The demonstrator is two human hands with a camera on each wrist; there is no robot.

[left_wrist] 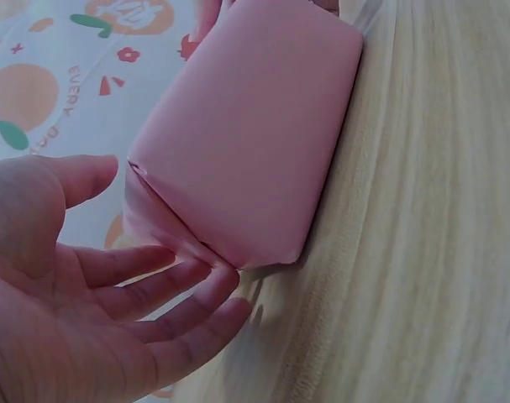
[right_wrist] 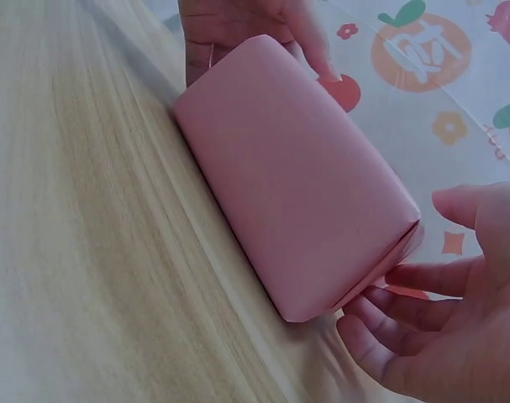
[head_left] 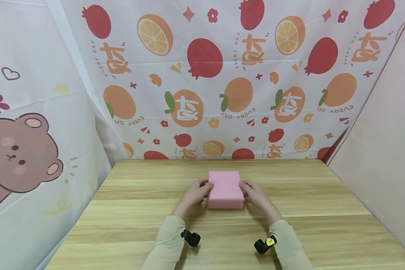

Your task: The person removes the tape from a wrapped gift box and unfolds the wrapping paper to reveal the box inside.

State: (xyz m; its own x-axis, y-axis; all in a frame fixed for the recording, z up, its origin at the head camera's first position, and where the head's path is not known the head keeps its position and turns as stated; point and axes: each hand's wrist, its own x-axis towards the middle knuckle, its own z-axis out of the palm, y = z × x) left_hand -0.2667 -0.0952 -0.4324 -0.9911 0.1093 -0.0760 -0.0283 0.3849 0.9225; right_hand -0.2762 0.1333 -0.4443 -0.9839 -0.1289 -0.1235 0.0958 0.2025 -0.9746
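Note:
A box wrapped in plain pink paper (head_left: 226, 185) lies on the wooden table between both hands. At its left side is my left hand (head_left: 196, 192), thumb up by the top edge. The left wrist view shows loosely extended fingers with fingertips at the folded paper end (left_wrist: 175, 222), the thumb standing apart. My right hand (head_left: 255, 194) mirrors this at the box's right side. In the right wrist view its fingertips reach the other folded end (right_wrist: 381, 273) low down, and the thumb is raised off the paper.
The light wooden table (head_left: 138, 225) runs back to a fruit-printed cloth (head_left: 206, 93). A cloth with a bear print (head_left: 20, 157) hangs at the left, and a pale panel (head_left: 384, 150) stands at the right. Small black cameras sit on both wrists.

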